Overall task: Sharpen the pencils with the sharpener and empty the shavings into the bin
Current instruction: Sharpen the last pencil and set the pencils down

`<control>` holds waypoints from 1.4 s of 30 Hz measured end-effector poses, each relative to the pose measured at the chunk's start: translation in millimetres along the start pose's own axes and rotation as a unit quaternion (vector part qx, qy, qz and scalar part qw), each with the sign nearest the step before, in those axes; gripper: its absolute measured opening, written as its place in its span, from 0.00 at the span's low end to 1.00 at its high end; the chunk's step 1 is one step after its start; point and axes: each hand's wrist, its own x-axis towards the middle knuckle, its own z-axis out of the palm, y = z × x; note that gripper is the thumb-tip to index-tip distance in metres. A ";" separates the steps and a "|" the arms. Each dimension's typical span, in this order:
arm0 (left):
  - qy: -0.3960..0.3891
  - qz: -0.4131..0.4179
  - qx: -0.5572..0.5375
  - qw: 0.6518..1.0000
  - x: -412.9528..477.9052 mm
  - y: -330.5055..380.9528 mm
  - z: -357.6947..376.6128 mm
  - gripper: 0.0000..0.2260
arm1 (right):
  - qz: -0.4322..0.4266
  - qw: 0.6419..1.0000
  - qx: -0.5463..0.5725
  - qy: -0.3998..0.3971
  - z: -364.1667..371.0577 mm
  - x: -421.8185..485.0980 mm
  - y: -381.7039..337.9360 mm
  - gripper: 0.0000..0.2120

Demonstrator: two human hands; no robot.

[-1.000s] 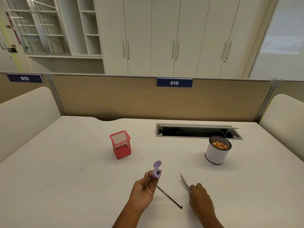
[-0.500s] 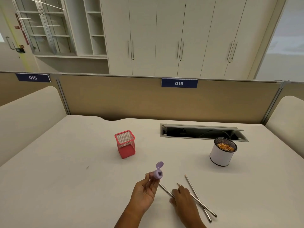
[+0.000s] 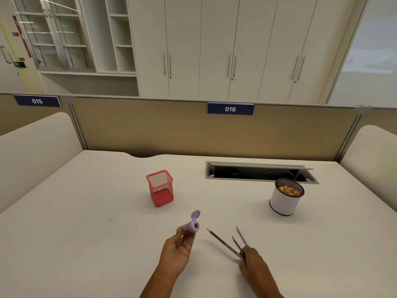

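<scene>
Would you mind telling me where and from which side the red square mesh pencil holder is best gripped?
Probably grip the red square mesh pencil holder across two opposite flat walls near its rim, coming from above. It stands upright with its mouth open and nothing showing inside, and bare white desk surrounds it, so fingers could close on either pair of walls; the flat sides should resist slipping.

Evenly lit indoor desk scene from a wide-angle head camera, soft and slightly hazy.

Diffuse light comes from overhead, and a pale bright panel (image 3: 371,39) glows at the upper right. Shadows on the white desk (image 3: 86,233) are faint: a soft one lies under the white cup (image 3: 283,203), another beside the red mesh holder (image 3: 160,188). Straight lines bow outward near the frame edges. Fine detail is soft throughout, and the glass cabinet (image 3: 49,33) shows light streaks.
</scene>
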 end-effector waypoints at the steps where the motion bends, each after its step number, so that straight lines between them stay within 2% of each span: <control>1: 0.006 0.001 0.003 1.000 0.7 -1.0 0.0 0.11 | 0.001 1.000 0.006 0.000 -1.1 -1.1 0.4 0.07; 7: 0.031 0.000 0.019 0.999 1.3 -3.9 0.3 0.08 | 0.008 0.996 0.088 0.010 -11.3 -6.8 -2.6 0.08; 10: 0.039 0.004 0.025 0.999 1.1 -1.1 0.1 0.07 | -0.012 0.994 0.108 0.022 -21.3 -15.3 -4.2 0.12; 14: 0.025 0.005 0.045 0.999 2.1 -0.2 -0.7 0.06 | -0.097 0.990 0.092 0.048 -33.2 -29.6 -3.8 0.26; 17: 0.013 0.005 0.053 0.999 3.0 -2.7 0.3 0.07 | -0.152 0.982 0.067 0.086 -36.5 -34.6 -3.4 0.27; 21: 0.001 0.019 0.076 0.997 -0.3 -6.7 7.8 0.08 | -0.200 0.965 -0.024 0.171 -38.3 -34.3 -8.0 0.31; 26: -0.009 0.068 0.127 0.989 -1.2 -7.0 12.3 0.09 | -0.192 0.950 -0.098 0.227 -47.3 -29.9 -11.0 0.22; 30: -0.015 0.076 0.132 0.988 -0.3 -6.3 13.1 0.09 | -0.184 0.950 -0.085 0.239 -56.9 -27.4 -15.1 0.21; 32: -0.031 0.063 0.113 0.991 -3.2 -6.7 15.1 0.12 | -0.195 0.947 -0.078 0.244 -57.7 -26.6 -16.2 0.25; 35: -0.060 0.053 0.094 0.992 -6.6 -8.0 17.0 0.23 | -0.202 0.945 -0.065 0.249 -55.0 -27.0 -16.1 0.32; 36: -0.058 0.055 0.094 0.992 -7.4 -8.7 17.8 0.23 | -0.200 0.945 -0.062 0.250 -54.4 -26.8 -15.4 0.32; 42: -0.011 0.079 0.168 0.983 -2.1 -10.7 20.9 0.05 | -0.202 0.938 -0.148 0.240 -66.7 -20.1 -17.4 0.23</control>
